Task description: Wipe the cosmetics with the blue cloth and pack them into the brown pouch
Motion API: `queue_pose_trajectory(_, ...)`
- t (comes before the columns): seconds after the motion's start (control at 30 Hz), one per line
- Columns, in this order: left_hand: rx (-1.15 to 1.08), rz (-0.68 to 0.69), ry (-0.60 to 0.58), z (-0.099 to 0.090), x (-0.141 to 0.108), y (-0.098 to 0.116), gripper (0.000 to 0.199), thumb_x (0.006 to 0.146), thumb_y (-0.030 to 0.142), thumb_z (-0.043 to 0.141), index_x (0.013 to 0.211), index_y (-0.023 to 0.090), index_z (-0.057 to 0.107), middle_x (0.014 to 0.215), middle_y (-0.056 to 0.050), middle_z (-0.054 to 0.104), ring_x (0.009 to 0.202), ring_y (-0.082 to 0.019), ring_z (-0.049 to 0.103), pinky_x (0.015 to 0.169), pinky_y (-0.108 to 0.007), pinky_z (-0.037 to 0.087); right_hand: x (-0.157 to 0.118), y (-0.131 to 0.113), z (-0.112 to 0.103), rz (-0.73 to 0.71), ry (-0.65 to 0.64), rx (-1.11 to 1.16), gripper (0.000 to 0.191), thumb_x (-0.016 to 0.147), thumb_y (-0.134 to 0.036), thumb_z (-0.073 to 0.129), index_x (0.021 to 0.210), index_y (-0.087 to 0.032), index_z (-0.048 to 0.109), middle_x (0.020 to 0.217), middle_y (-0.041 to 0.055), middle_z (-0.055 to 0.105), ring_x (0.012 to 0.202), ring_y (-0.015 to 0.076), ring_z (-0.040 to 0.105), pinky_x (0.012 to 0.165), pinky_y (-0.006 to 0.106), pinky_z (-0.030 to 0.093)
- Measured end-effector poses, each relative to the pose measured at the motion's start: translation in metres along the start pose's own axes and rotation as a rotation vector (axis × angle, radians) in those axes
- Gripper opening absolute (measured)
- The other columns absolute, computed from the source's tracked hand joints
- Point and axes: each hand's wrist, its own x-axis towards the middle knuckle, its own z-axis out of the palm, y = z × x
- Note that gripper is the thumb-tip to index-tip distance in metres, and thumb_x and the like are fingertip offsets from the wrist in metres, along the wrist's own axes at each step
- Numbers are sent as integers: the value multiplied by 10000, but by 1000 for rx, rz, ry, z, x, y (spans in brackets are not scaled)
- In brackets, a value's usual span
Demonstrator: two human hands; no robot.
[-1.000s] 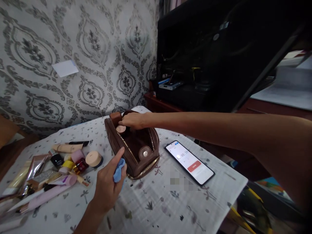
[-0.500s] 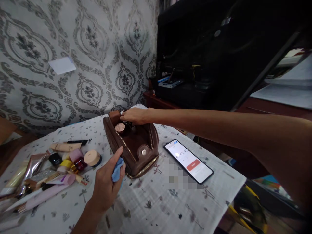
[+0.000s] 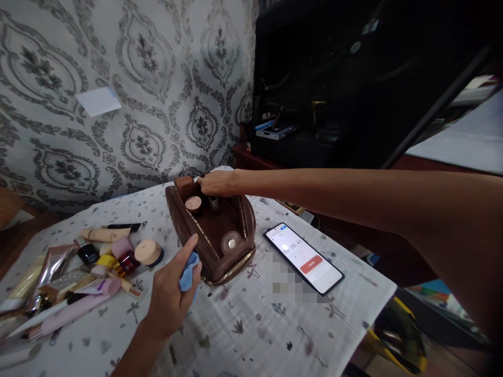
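A brown zip cosmetic bag [image 3: 214,264] lies unzipped on the cloth-covered table. Inside it are a round pinkish compact [image 3: 193,204] and a small dark item with a pale sheen [image 3: 214,203]. My left hand [image 3: 173,290] is closed round a crumpled blue cloth [image 3: 189,272], its index finger stretched against the bag's near side. Over the bag's far end, my right hand [image 3: 220,183] bends with fingers curled down near the inner wall. Its fingertips are mostly hidden, and what they hold I cannot make out.
Several cosmetics lie heaped on the left, among them a beige-lidded jar [image 3: 148,252], a pink tube [image 3: 74,314] and a cream tube [image 3: 104,234]. A phone [image 3: 306,259] showing a running timer lies right of the bag. Behind the table stands a large black screen [image 3: 334,89].
My right hand has shifted slightly up at the bag's far end, showing more of the small dark item beneath it. The left hand stays in place with the blue cloth.
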Motion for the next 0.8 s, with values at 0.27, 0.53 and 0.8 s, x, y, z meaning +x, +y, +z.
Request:
queue_pose_trajectory(0.27,-37,-28,-26,-1,-4,-4,442,1002,220,518,1443,192,501,1113,-66,766,772,-101,722,733,-176,557,-1,-1,-4,16,-15,24,322,965,-29,465,1261,-43,590,1245,186,626,1000,206,650,770,307,467)
queue_pose_trajectory(0.53,-95,-79,-49,-1,-3,-1,457,1001,229,516,1455,178,487,1073,-53,763,799,-103,706,755,-186,545,1,0,0,-10,-27,8,219,960,-51,493,1068,-33,683,1163,198,657,960,218,658,789,326,477)
queue_pose_trajectory(0.8,88,-130,-125,-6,-25,-11,613,1007,283,465,1563,173,232,1036,-49,744,840,-154,720,758,-258,566,13,7,18,-21,39,38,123,927,-85,603,979,-68,714,1097,155,675,883,183,644,768,315,448)
